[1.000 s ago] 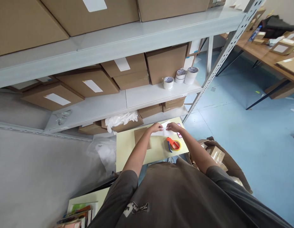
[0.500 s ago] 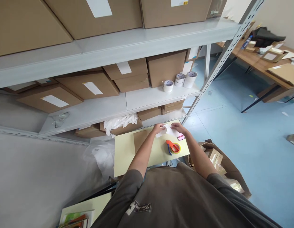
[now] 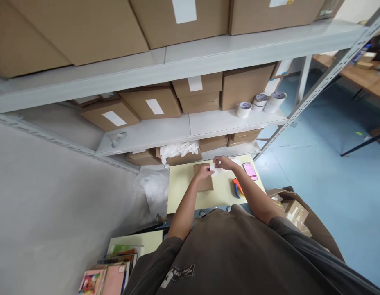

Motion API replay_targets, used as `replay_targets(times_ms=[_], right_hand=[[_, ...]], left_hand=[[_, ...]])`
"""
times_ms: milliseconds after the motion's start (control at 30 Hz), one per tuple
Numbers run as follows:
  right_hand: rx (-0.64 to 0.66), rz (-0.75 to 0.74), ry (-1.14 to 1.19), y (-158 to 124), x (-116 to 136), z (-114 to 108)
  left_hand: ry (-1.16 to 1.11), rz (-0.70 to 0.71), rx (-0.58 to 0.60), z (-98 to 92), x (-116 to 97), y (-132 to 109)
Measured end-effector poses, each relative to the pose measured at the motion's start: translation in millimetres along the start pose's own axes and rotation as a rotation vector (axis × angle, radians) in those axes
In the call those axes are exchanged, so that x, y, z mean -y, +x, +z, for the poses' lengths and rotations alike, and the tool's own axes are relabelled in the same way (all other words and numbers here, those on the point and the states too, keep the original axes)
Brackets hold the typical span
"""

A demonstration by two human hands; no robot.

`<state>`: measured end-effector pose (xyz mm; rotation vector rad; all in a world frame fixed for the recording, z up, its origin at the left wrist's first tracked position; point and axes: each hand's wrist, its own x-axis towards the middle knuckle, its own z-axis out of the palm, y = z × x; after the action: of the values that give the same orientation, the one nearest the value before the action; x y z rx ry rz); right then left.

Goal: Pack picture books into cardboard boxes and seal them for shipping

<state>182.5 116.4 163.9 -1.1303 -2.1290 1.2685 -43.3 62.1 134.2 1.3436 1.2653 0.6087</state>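
My left hand (image 3: 203, 172) rests on the top edge of a flat brown cardboard mailer (image 3: 204, 181), and I cannot tell if it grips anything. My right hand (image 3: 223, 163) pinches a small white paper sheet (image 3: 216, 169) just right of the left hand. All of this lies on a pale yellow table (image 3: 190, 192). A pink-screened phone (image 3: 250, 171) lies to the right of my right hand. An orange tape dispenser (image 3: 238, 187) is partly hidden under my right forearm.
Grey metal shelving (image 3: 190, 129) with cardboard boxes and white tape rolls (image 3: 263, 102) stands beyond the table. A white plastic bag (image 3: 154, 190) is to the left. An open cardboard box (image 3: 296, 213) sits low right, and books (image 3: 107, 278) sit low left.
My view has swung, shifting the table to the right. My left hand has moved onto the mailer, with the white sheet now over its corner. My right forearm now covers most of the tape dispenser.
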Motion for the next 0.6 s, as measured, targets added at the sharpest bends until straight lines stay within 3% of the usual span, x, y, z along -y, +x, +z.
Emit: replay_targets(times_ms=[67,133,233,267,433,600], right_hand=[[-0.083,-0.077,-0.042,14.2,16.1,22.0],[-0.287,-0.122,-0.054,18.0,24.7,41.5],[-0.551,-0.019,0.052,4.9,24.4,67.6],[-0.547,0.044,0.122,-2.9,22.7,75.9],[-0.242,0.23,0.494,-41.6,22.9,113.1],[-0.317,0.248,0.616,-54.4,34.7,125.6]], left_hand=[[-0.056,-0.067,-0.174,-11.8,12.5,-21.1],[-0.195,-0.108,-0.314,-20.3,24.1,-39.9],[-0.454,-0.151,-0.409,-24.5,36.2,-60.8],[-0.512,-0.166,-0.423,-23.6,38.4,-65.2],[-0.585,-0.168,-0.453,-10.7,39.1,-71.9],[-0.607,-0.141,-0.42,-2.8,32.5,-72.8]])
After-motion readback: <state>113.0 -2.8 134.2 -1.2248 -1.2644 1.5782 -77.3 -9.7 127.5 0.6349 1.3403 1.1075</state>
